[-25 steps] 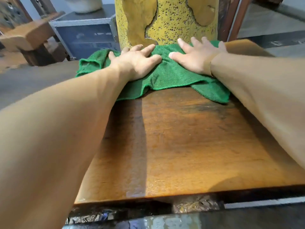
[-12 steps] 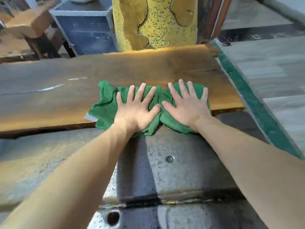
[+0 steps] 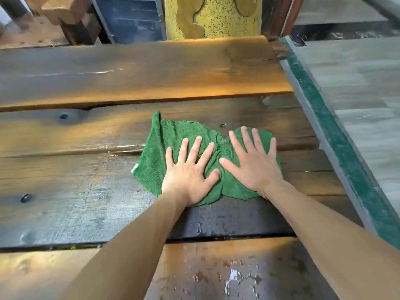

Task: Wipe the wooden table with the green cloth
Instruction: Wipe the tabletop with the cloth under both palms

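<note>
Your wooden table (image 3: 86,131) is dark, worn planks (glossy, with bolt heads), a yellow speckled pillar (image 3: 214,16) beyond. Your left hand (image 3: 190,169) and right hand (image 3: 253,161) press flat, fingers spread, on the bunched green cloth (image 3: 173,139). No writing shows.

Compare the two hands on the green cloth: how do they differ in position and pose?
The left hand presses the middle of the crumpled green cloth, with cloth showing beyond it to the left; the right hand covers the cloth's right end. The right hand sits slightly farther forward than the left. Both lie flat, palms down, fingers spread, thumbs nearly meeting, on the dark wooden table.
</note>
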`<state>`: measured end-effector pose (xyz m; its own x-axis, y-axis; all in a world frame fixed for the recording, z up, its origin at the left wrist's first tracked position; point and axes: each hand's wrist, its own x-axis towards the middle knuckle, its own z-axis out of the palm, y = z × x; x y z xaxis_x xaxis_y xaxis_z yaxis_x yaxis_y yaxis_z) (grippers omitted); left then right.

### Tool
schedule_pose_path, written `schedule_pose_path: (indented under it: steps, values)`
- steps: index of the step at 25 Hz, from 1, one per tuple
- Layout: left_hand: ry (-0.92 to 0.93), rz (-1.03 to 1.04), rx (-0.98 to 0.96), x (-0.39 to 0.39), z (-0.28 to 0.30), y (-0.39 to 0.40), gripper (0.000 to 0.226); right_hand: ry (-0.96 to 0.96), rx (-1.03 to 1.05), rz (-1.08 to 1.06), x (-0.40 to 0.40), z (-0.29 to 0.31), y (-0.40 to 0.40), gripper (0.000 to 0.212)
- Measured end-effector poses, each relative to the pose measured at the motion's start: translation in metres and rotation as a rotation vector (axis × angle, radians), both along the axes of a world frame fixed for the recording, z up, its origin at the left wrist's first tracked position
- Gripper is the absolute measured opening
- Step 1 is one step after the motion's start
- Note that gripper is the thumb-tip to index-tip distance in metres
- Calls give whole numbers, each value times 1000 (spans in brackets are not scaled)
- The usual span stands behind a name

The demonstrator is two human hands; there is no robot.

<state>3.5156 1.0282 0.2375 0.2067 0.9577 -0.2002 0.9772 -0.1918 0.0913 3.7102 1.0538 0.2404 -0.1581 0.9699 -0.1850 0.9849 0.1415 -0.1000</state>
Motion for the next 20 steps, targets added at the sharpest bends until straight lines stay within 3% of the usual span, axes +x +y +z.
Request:
schedule_pose_path:
  steps: [10,20]
  values:
    - [41,-28,-23,-9,8,-242,77,-21,-39,-20,-2,5,-247,84]
    - [-50,-45,-3,-5,7,-452,79,-5,9,-54,20,2,-452,84]
